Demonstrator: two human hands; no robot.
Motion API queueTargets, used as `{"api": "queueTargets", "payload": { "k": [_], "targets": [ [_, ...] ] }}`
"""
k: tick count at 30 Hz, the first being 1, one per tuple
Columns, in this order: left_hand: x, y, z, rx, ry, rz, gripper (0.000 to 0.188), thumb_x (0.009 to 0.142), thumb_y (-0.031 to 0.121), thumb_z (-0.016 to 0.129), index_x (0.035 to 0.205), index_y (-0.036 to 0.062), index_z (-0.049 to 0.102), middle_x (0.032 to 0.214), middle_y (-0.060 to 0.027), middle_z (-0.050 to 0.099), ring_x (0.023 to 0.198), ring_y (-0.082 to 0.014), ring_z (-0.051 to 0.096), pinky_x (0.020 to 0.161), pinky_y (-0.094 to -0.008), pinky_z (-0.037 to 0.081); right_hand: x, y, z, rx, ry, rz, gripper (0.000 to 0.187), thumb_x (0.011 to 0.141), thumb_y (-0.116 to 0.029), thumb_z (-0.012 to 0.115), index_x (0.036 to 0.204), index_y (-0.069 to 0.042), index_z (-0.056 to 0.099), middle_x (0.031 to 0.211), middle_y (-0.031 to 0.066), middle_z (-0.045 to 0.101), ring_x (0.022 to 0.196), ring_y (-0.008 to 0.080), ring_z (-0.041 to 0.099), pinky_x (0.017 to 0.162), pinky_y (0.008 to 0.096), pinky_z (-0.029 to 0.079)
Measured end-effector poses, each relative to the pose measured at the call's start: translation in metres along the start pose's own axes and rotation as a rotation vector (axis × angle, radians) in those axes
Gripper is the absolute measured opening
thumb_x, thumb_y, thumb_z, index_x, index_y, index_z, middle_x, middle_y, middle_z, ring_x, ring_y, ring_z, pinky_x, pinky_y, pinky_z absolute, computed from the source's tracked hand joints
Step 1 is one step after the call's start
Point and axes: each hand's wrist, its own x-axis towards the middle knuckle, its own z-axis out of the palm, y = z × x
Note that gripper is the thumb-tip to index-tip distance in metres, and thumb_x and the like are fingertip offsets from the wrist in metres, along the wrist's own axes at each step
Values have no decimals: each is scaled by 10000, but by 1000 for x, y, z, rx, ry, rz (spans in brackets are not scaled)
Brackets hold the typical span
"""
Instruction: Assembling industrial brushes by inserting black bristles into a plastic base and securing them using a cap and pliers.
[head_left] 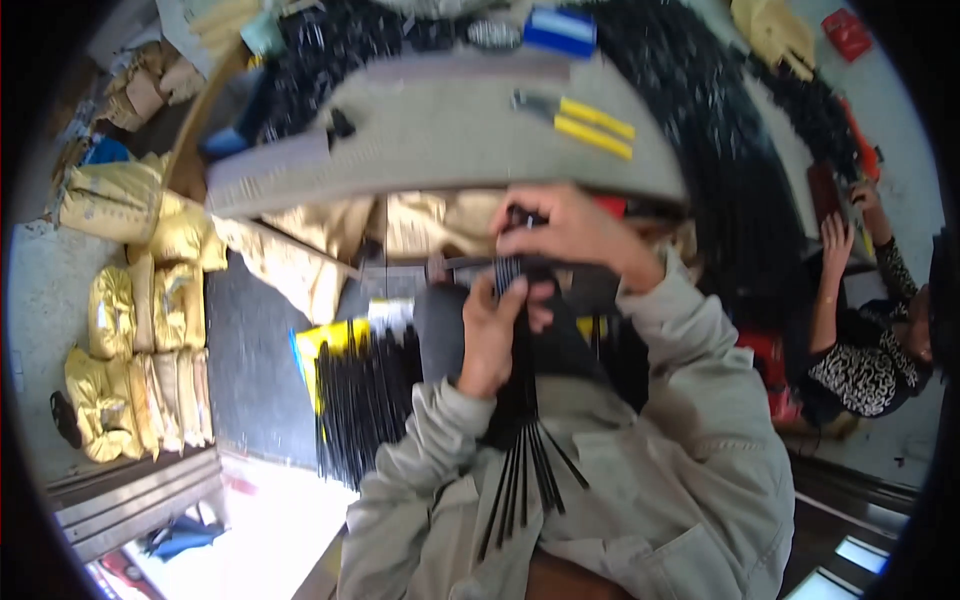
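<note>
My left hand point(490, 335) is closed around a bundle of long thin black strips point(524, 395) just in front of my lap. Their lower ends fan out over my grey clothing, and their upper ends stand together above my thumb. Right above them, my right hand point(580, 232) pinches a small dark piece point(524, 216), mostly covered by the fingers, so its kind is unclear. Both hands are at the near edge of the worktable point(430, 135). Pliers with yellow handles point(597, 128) lie on the table beyond my right hand.
More black strips point(365, 400) hang left of my lap. Dark piles point(735, 160) cover the table's right and far sides, near a blue box point(560, 32). Stuffed yellow sacks point(110, 200) line the left. At right, a co-worker's hand point(836, 240) is over another work surface.
</note>
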Motion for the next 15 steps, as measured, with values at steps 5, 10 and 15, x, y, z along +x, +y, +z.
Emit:
{"api": "queueTargets", "payload": {
  "k": [5, 10, 15],
  "targets": [
    [-9, -10, 8, -145, -32, -31, 235, 947, 252, 369, 991, 23, 399, 940, -194, 614, 647, -203, 617, 576, -261, 485, -16, 19, -5, -49, 56, -112, 169, 761, -92, 654, 890, -3, 591, 769, 14, 611, 695, 61, 539, 633, 203, 437],
    [-22, -8, 21, -140, -19, -17, 231, 959, 267, 329, 956, 44, 389, 970, -199, 605, 704, -233, 634, 620, -276, 501, -33, 28, -5, 135, 80, -32, 162, 777, -88, 647, 898, 3, 587, 766, 22, 617, 673, 53, 538, 604, 191, 434],
    [-33, -11, 24, -166, -54, 23, 211, 960, 248, 328, 922, 52, 396, 971, -189, 607, 769, -243, 642, 666, -286, 515, -42, 27, -3, 408, 102, 52, 217, 760, -149, 667, 891, 8, 593, 760, 21, 597, 695, 52, 529, 614, 187, 418]
  ]
}}
